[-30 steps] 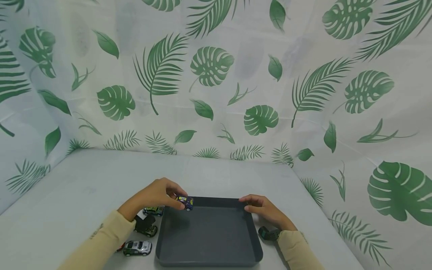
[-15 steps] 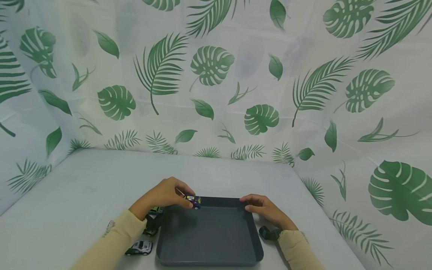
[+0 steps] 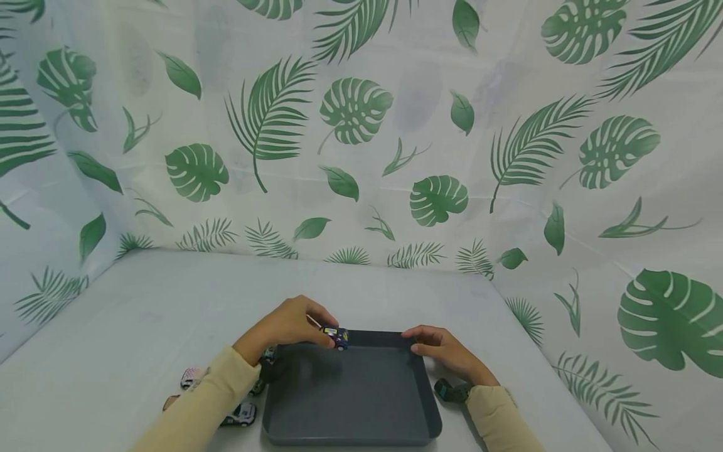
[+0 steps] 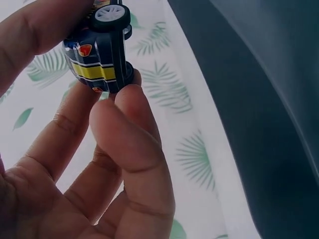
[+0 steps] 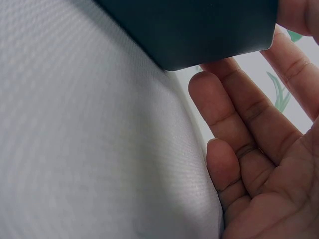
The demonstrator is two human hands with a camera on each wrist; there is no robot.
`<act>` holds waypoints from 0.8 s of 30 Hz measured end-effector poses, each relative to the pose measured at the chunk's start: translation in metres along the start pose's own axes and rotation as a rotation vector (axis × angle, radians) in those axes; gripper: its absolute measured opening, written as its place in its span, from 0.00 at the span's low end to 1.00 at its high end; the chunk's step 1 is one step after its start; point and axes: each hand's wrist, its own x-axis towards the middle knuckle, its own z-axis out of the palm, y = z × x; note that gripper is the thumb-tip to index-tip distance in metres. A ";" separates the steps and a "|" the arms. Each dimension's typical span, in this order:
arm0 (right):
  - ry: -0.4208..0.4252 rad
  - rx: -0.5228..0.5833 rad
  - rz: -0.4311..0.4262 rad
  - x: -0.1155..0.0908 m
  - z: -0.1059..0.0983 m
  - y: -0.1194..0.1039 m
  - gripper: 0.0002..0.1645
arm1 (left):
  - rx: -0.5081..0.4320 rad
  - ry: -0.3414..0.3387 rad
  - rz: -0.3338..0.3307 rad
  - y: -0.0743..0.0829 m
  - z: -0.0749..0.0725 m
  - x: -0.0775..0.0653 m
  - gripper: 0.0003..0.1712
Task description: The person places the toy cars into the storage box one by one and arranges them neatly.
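My left hand (image 3: 290,326) pinches a small dark blue toy car (image 3: 341,339) between thumb and fingers, above the far left part of a grey rectangular tray (image 3: 353,395). The left wrist view shows the toy car (image 4: 94,62) with a yellow stripe and white-spoked wheels. At the tray's far right corner, my right hand (image 3: 449,355) holds the rim. In the right wrist view, its fingers lie behind the tray wall (image 5: 209,30) and the thumb is against the near side. No toy car shows inside the tray.
Several toy cars lie left of the tray, partly hidden by my left sleeve: a white-and-green one (image 3: 243,414), a pinkish one (image 3: 191,376) and others. A leaf-print sheet (image 3: 361,188) hangs behind the white table (image 3: 169,295). A dark wrist device (image 3: 452,390) is under my right wrist.
My left hand has carried the toy car to the right over the tray. The sleeve now uncovers cars at its left and covers more near the tray. My right hand stays put.
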 end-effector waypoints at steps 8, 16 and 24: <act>-0.004 0.005 -0.002 0.000 -0.001 0.004 0.23 | 0.008 -0.004 -0.001 -0.001 0.011 0.009 0.17; -0.001 0.004 -0.001 0.000 0.000 0.001 0.24 | 0.016 -0.006 0.011 0.001 0.021 0.014 0.16; 0.002 -0.007 0.007 0.000 -0.001 0.000 0.24 | -0.006 0.003 -0.001 0.007 0.027 0.018 0.16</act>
